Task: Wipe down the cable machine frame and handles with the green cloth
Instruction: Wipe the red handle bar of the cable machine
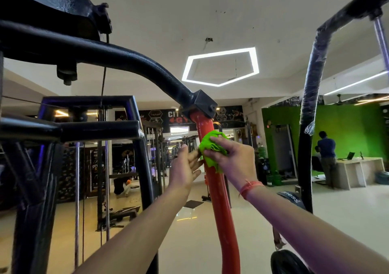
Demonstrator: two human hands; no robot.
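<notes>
The cable machine frame has a black curved top bar point(130, 63) joined by a bolted bracket point(203, 103) to a red upright tube point(219, 200). A bunched green cloth point(210, 145) is wrapped against the red tube just below the bracket. My right hand point(233, 160) grips the cloth and presses it on the tube. My left hand point(186, 166) is beside the tube on the left, fingers mostly straight, fingertips touching the tube and the cloth's edge.
Black frame posts point(42, 189) and cables stand at the left. A plastic-wrapped black post point(309, 116) rises at the right, with a weight plate point(286, 261) at its foot. A person stands by a desk point(357, 168) near the green wall. Other gym machines fill the background.
</notes>
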